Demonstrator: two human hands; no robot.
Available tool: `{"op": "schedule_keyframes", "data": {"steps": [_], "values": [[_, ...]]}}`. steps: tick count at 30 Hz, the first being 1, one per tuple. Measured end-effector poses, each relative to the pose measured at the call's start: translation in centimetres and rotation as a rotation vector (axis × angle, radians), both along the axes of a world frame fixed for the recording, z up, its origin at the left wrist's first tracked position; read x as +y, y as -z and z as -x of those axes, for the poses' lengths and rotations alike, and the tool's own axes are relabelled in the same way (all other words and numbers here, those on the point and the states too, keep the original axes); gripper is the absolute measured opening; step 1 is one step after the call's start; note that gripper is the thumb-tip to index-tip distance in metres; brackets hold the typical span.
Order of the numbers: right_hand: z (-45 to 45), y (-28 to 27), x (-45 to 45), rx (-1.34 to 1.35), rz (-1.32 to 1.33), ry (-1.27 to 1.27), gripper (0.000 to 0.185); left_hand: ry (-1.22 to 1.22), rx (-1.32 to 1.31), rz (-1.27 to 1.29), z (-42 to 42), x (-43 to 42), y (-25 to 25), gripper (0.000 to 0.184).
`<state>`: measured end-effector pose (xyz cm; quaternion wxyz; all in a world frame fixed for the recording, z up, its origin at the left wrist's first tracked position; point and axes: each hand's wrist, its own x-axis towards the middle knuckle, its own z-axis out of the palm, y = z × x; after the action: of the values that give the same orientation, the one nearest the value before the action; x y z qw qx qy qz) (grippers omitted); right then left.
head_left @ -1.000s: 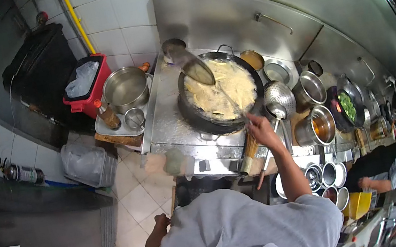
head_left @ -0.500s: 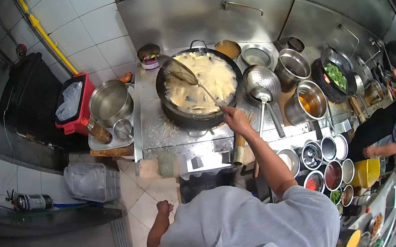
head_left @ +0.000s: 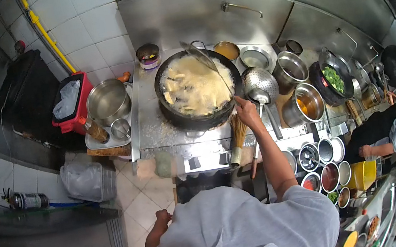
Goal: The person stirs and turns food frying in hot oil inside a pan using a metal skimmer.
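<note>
One long-handled skimmer [head_left: 201, 56], and your right hand [head_left: 246, 110] has it gripped by the handle's end, a reach that puts your fingers outside the foaming liquid. Its head tilts steeply above the far side of the wok [head_left: 187, 119], blurred, so contact with the pale pieces [head_left: 182, 88] is hard to call. They're sitting in the froth, inside the wok on the counter [head_left: 149, 129]. Down by your side, the left hand [head_left: 162, 216] looks curled; whether it holds anything, you can't tell from here. Just right of the wok, a perforated scoop [head_left: 259, 81] lies with its handle angled your way, likely for an easy grab; the bundled brush [head_left: 238, 135] rests handle-end toward you too. And the lettering? The purple-banded tub [head_left: 149, 62] and the extinguisher [head_left: 31, 200] carry markings too small to read; no brand comes through.
</note>
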<state>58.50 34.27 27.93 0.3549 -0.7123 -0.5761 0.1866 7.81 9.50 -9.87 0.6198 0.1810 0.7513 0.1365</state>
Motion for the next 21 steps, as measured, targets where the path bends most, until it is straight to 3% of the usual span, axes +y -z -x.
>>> {"op": "schedule_keyframes", "data": {"steps": [3,8,11,12,13,15,18,21], "values": [[-1.6,-0.1,-1.3,-0.053,0.15,-0.006,0.042,-0.024,-0.029,-0.015,0.3,0.5,0.8,0.018],[-1.9,0.5,-4.4,-0.018,0.061,0.018,0.044,-0.053,-0.064,-0.028,0.4,1.8,1.9,0.02],[-1.6,-1.8,-7.1,0.025,0.144,0.055,0.045,-0.08,-0.096,-0.014,0.7,2.1,2.7,0.02],[-2.1,-0.4,-7.9,-0.098,-0.05,-0.02,0.045,-0.075,-0.111,0.016,0.8,2.6,1.1,0.021],[-2.1,-0.1,-8.8,-0.095,-0.048,-0.02,0.045,-0.131,-0.083,0.015,0.4,2.3,2.1,0.017],[-2.0,-0.5,-10.4,0.108,0.069,-0.015,0.045,-0.243,-0.025,0.007,-0.8,2.1,3.1,0.016],[0.1,-5.3,-13.1,0.305,0.25,-0.049,0.045,0.199,0.056,-0.091,-0.1,1.9,0.6,0.016],[1.2,-5.2,-13.9,0.386,0.367,-0.1,0.045,0.815,0.236,-0.306,-0.1,1.8,-2.2,0.015]]}}
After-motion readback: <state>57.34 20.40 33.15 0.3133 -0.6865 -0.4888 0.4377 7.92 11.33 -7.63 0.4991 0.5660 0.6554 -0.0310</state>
